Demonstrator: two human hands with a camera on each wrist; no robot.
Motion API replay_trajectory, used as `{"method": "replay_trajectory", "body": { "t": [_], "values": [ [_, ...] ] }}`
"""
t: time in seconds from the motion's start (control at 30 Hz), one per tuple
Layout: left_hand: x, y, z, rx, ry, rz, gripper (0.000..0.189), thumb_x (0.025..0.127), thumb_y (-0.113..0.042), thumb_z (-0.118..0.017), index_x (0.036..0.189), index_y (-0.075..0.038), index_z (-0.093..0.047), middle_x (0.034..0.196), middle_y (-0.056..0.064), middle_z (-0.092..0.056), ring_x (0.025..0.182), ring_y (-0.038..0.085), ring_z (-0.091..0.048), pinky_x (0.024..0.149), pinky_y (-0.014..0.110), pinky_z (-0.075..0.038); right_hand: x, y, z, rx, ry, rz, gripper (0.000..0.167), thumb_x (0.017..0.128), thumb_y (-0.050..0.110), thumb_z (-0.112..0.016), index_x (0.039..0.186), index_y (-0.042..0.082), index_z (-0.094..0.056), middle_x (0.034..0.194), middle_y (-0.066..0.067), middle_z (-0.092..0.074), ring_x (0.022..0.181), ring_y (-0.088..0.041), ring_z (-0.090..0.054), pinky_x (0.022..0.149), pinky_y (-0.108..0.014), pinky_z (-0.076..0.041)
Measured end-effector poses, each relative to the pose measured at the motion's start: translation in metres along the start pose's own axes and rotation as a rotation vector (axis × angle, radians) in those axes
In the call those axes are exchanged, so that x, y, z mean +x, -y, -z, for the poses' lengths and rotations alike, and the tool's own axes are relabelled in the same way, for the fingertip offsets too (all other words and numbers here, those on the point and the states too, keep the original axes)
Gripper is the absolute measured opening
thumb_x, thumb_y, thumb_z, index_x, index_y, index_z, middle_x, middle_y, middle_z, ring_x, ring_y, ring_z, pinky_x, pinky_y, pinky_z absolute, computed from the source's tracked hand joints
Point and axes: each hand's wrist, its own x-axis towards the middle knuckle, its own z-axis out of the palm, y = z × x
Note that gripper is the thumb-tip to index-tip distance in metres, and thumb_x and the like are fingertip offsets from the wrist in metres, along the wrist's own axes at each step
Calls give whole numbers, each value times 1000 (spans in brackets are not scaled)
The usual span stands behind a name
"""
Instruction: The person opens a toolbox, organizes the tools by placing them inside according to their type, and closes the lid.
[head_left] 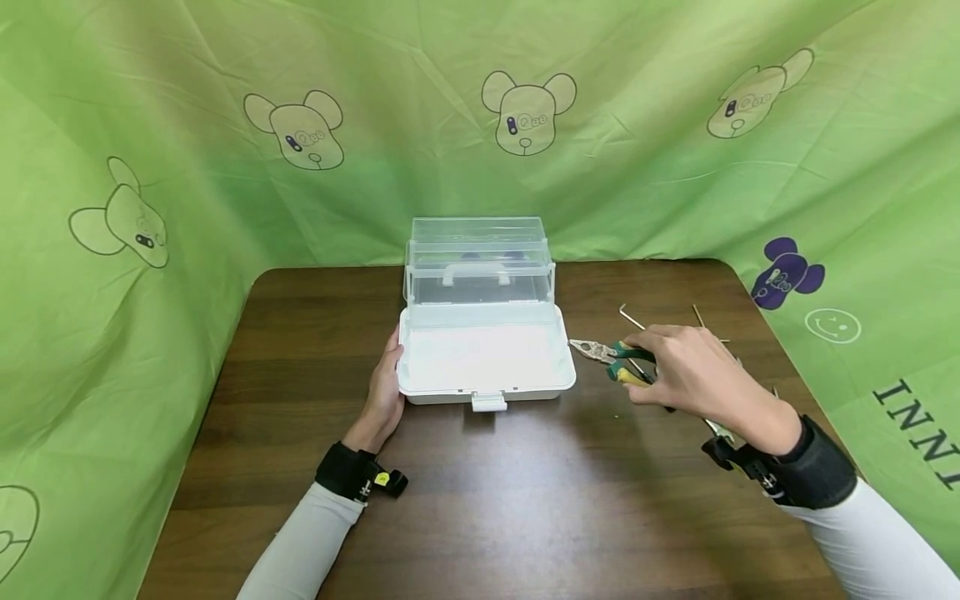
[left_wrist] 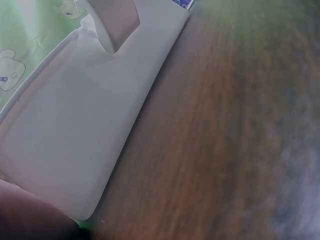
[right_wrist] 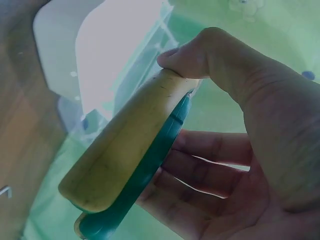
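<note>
- Pliers (right_wrist: 127,142), one pair; in my right hand (head_left: 693,367), just beside the box's right rim, nose toward it; whether the tip touches, I cannot tell
- Right hand: thumb and fingers gripping the yellow-and-green handles
- Handling, as I judge it: fairly heavy for their size, weight toward the metal nose; stiff, hardly fragile; handle covers probably soft enough not to slip; handles may swing at the pivot, so both are best held together
- Box (head_left: 483,358), one, white; on the table (head_left: 465,517), clear lid (head_left: 480,287) standing raised at the back; looks light, thin-walled, apt to slide if knocked; best steadied by a side wall
- Left hand (head_left: 385,392): against the box's left side; how far its fingers curl, I cannot tell
</note>
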Motion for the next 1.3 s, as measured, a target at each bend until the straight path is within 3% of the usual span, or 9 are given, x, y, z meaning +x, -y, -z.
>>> {"method": "replay_trajectory", "body": {
  "t": [0.23, 0.47, 0.67, 0.83, 1.03, 1.3],
  "values": [
    [0, 0, 1, -2, -11, 3, 58, 115, -18, -21, 172, -14, -10, 178, -1, -11, 162, 14, -7, 130, 38, -8, 25, 9, 6, 19, 26, 87, 41, 68, 21, -88, 105, 4, -80, 82, -2, -68, 56, -4, -39, 47, -27, -37],
    [0, 1, 1, 6, -8, 19, 59, 115, -18, -21, 172, -14, -9, 178, -1, -9, 162, 14, -6, 131, 40, -7, 52, 17, 4, 26, 93, 132, 42, 70, 24, -89, 104, 2, -80, 91, -7, -75, 64, -12, -58, 55, -35, -51],
    [0, 1, 2, 1, 2, 8, 59, 115, -18, -21, 172, -14, -8, 178, -1, -9, 162, 14, -6, 130, 40, -7, 77, 27, -2, 64, 153, 180, 42, 73, 23, -88, 107, 0, -80, 96, -9, -77, 64, -11, -59, 59, -40, -56],
    [0, 2, 2, -6, 3, 1, 58, 115, -19, -21, 172, -14, -9, 178, -1, -10, 162, 15, -6, 130, 40, -7, 96, 32, -10, 53, 188, 243, 34, 75, 24, -89, 101, 3, -79, 86, -5, -72, 62, -11, -56, 57, -39, -53],
    [1, 4, 2, -5, 11, -5, 59, 115, -19, -21, 172, -13, -8, 178, 1, -8, 162, 17, -4, 130, 43, -6, 114, 39, -23, 72, 230, 296, 26, 76, 26, -88, 79, 11, -68, 70, 3, -56, 56, -9, -42, 51, -32, -41],
    [0, 4, 1, -5, -6, 0, 58, 115, -19, -21, 172, -14, -9, 178, -1, -10, 162, 15, -7, 130, 41, -8, 130, 47, -46, 80, 286, 327, 24, 78, 27, -85, 74, 13, -65, 66, 7, -50, 57, -7, -38, 52, -30, -38]
  ]
}}
